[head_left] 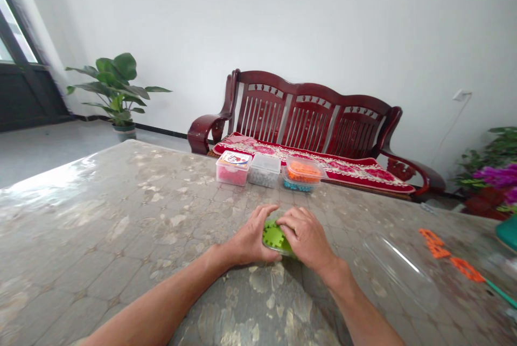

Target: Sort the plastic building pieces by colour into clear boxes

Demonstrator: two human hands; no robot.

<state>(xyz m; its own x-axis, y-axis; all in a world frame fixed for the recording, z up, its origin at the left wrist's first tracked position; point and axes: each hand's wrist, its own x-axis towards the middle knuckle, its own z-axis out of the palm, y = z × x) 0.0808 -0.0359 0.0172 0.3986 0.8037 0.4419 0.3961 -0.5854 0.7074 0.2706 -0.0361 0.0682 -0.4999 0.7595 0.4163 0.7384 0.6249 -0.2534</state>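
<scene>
My left hand (254, 238) is wrapped round the left side of a small clear plastic container, thumb at the near side and fingers at the far side. Bright green plastic pieces (274, 236) with notched, toothed edges fill it. From the right, my right hand (307, 235) has its fingers bent down on the green pieces, and it hides their right part. Most of the container's wall is covered by the two hands. A clear plastic lid (398, 268) lies on the table to the right of my right hand.
Along the far edge stand a tub of pink pieces (232, 174), a tub of grey pieces (264, 176) and an orange-filled tub (302, 171) above blue pieces (298, 185). Orange lattice pieces (434, 243) lie right on the patterned tablecloth (133, 238). A wooden bench (311, 114) stands beyond.
</scene>
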